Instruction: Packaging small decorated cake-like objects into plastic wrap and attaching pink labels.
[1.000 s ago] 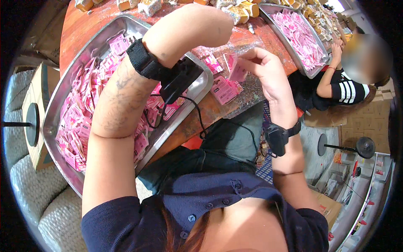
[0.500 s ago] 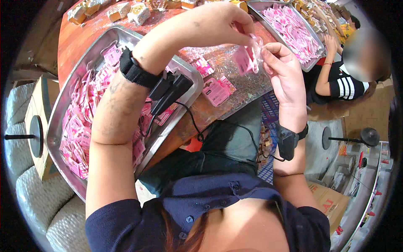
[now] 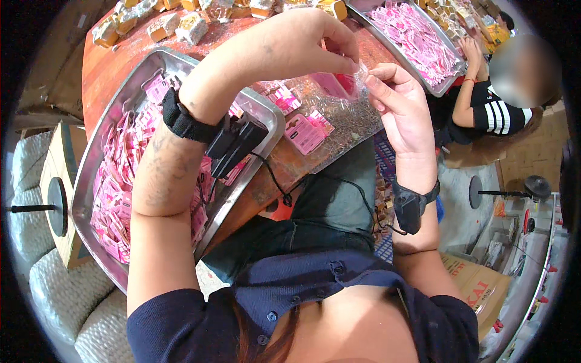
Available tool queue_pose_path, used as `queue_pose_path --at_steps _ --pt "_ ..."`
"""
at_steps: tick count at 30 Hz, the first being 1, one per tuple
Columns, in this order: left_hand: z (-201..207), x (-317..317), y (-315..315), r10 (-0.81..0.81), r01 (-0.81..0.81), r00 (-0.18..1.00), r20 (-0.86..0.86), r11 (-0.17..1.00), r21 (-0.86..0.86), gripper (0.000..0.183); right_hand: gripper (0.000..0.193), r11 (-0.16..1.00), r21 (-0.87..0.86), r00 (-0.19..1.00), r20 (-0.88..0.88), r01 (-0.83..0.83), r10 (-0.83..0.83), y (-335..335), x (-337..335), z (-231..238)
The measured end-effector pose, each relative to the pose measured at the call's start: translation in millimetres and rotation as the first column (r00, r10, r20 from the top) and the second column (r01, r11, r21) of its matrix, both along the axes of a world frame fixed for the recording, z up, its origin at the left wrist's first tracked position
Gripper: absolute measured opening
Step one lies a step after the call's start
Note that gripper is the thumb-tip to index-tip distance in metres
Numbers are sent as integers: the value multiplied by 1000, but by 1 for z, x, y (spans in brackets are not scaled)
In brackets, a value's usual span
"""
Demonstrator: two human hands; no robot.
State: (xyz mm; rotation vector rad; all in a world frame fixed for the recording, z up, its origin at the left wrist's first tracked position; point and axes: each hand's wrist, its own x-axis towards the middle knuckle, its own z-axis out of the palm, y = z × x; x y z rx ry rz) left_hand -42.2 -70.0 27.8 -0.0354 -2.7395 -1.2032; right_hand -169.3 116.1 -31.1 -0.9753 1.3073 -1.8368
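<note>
A pink card packet (image 3: 333, 83) in clear plastic hangs over the table between my hands. My left hand (image 3: 330, 45) arches above it, thumb and fingers pinched on the clear film at its top. From the right, my right hand (image 3: 396, 97) pinches the same film between thumb and forefinger, the other fingers curled. The two sets of fingertips almost meet. Beneath my left forearm lies a metal tray (image 3: 83, 212) heaped with pink packaged cards (image 3: 121, 181). A loose pink card (image 3: 304, 134) and other pink packets (image 3: 284, 97) rest on the tabletop beside the tray.
Wrapped yellow blocks (image 3: 163, 27) line the far side of the red table (image 3: 233, 45). Another metal tray (image 3: 445, 91) holds more pink strips at the far right, near a co-worker's arm (image 3: 466, 109). A black cable (image 3: 272, 175) hangs from my left wrist device. A cardboard box (image 3: 475, 284) stands lower right.
The pink packet has swung left and tilted, now lying partly behind my left fingers. My hands have drawn slightly closer together at the film. The whole view has shifted a little.
</note>
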Motion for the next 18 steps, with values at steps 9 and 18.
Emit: queue_pose_path --at_steps 9,18 --pt "-11 3 -6 -159 151 986 -40 976 -154 41 14 989 -136 987 154 59 -38 0 12 8" --pt "0 0 10 -290 322 936 -198 934 156 52 17 964 -91 936 230 -252 266 7 1 9"
